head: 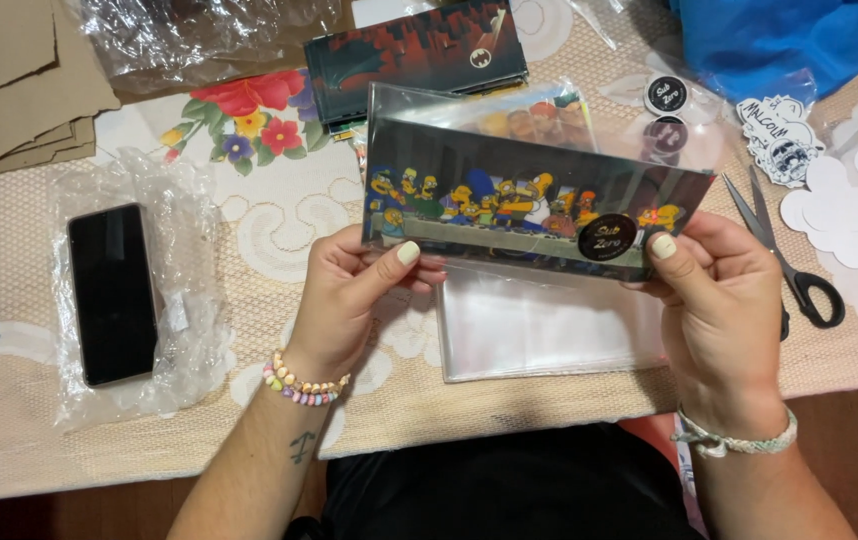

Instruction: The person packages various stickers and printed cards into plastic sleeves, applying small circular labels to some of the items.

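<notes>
Left hand (349, 290) is pinching the lower left edge of the cartoon print in its clear sleeve (534, 205), thumb on top; right hand (719, 290) is pinching the lower right corner likewise, both wrists angled inward, holding it raised above the bench (9, 440). It looks light, thin, bendable, the plastic likely slippery, so edges suit best. Clear sleeves (539, 330) are lying beneath, scissors (789, 260) right, phone (111, 293) left.

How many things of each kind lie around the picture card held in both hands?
Black smartphone: 1
Black-handled scissors: 1
Round black stickers: 2
Stack of clear plastic sleeves: 1
Cartoon picture card, held: 1
Total: 6
</notes>
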